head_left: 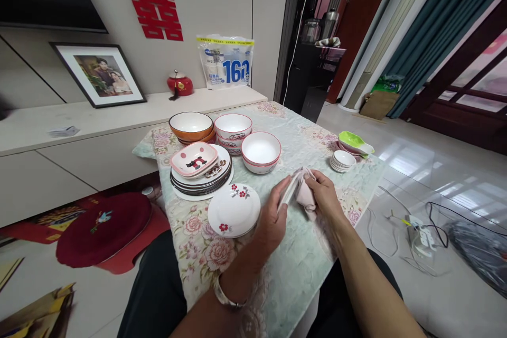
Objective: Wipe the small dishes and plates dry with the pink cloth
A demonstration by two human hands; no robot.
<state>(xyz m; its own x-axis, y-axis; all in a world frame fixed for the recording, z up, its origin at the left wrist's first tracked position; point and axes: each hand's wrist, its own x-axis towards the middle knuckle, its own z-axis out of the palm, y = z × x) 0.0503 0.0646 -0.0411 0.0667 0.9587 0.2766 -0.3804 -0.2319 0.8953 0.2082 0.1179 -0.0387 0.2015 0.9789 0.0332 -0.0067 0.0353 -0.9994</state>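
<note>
My left hand [273, 219], with a bracelet at the wrist, is closed on a white plate [288, 194], tilted nearly edge-on so its face is mostly hidden. A pale pink cloth [306, 199] is bunched in my right hand [324, 193] and pressed against the plate's far side. Left of my hands lies a white plate with red flowers [233, 210]. Behind it, a pink square dish with a cartoon figure [194, 159] tops a stack of plates [202, 187]. A pair of red-rimmed white bowls [261, 149] sits just beyond my left hand.
More stacked bowls [233, 128] and orange bowls [190, 125] stand at the table's back left. Small white dishes [343, 161] and a green leaf-shaped dish [352, 140] are near the right edge. A red stool [105, 227] and a power strip [420, 235] are on the floor.
</note>
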